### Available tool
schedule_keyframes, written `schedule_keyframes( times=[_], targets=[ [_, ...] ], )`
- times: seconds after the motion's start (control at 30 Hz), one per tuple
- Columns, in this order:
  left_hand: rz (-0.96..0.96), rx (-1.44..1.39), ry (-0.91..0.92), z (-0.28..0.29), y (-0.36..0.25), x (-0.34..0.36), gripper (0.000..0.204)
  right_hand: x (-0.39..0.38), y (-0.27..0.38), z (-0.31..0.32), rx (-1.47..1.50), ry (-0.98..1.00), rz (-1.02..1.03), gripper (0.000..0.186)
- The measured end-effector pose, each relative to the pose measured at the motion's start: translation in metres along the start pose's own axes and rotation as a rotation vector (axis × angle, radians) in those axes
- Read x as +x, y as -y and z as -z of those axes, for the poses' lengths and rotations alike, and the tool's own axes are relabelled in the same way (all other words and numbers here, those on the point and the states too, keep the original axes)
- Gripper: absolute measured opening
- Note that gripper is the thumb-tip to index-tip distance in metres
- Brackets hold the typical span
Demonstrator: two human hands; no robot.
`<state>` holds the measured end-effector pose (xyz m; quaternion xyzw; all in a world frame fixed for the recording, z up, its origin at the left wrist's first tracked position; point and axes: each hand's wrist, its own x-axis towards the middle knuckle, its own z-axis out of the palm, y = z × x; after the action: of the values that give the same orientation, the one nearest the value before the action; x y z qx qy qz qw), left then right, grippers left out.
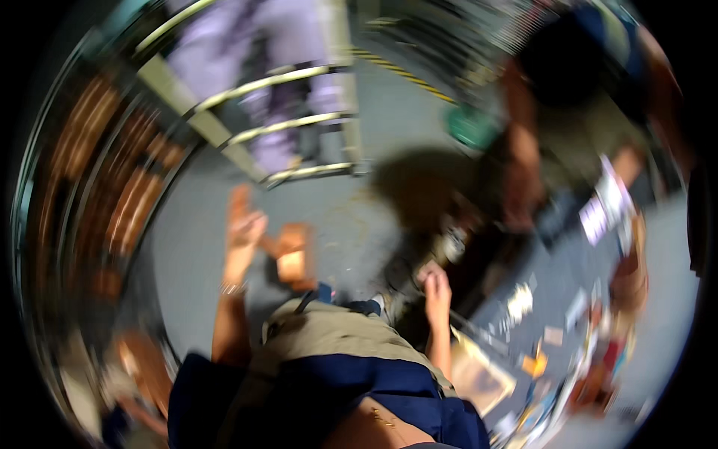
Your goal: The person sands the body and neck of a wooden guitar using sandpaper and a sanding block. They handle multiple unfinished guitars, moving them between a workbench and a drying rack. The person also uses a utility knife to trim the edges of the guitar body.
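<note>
A workshop with a grey floor (206, 194) is shown, much of it smeared by motion blur. A black-and-yellow stripe (404, 72) is marked on the floor, and a green round thing (470, 127) is seen near its lower end. At the upper left, lilac material (288, 37) is framed by a rack (295, 121) of pale bars; along the left rim, a shelf unit (73, 196) is filled with brown pieces (134, 206).

The left hand (243, 230) is raised over the floor, with at least one finger stretched out straight. Just to its right, a brown object (297, 258) is seen, with a narrower part reaching toward the hand; because of the blur, it cannot be told whether it is grasped or only overlapped in view. The right hand (435, 293) is held well apart, its fingers partly bent; whether anything is pinched by them cannot be told.

To the right of that hand, a table (550, 280) is covered in places by small scraps, among them an orange-yellow piece (535, 364). A shallow cream-edged tray (502, 389) is seen near the right forearm. Across from it, a co-worker (598, 127) is bent forward, with a white-and-purple sheet (604, 202) near one hand.
</note>
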<state>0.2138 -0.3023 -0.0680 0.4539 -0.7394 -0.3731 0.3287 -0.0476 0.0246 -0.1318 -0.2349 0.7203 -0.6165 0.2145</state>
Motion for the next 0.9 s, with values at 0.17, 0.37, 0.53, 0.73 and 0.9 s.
schedule_keyframes(
  times=[0.17, 0.37, 0.53, 0.73, 0.9],
  targets=[
    [0.201, -0.213, -0.056, 0.051, 0.025, -0.022, 0.028, -0.053, -0.134, -0.114, -0.169, 0.914, -0.184, 0.03],
    [0.241, -0.419, -0.333, 0.122, 0.105, -0.029, 0.023, 0.009, -0.157, -0.165, -0.586, 0.913, -0.354, 0.031],
    [0.321, -0.511, -0.599, 0.199, 0.165, -0.004, 0.025, 0.063, -0.16, -0.216, -0.761, 0.769, -0.414, 0.031],
    [0.16, -0.343, -0.811, 0.359, 0.135, 0.057, 0.03, 0.104, -0.154, -0.301, -0.873, 0.769, -0.419, 0.032],
    [0.109, -0.486, -0.749, 0.411, 0.176, 0.06, 0.02, 0.135, -0.148, -0.386, -0.901, 0.82, -0.401, 0.033]
  ],
)
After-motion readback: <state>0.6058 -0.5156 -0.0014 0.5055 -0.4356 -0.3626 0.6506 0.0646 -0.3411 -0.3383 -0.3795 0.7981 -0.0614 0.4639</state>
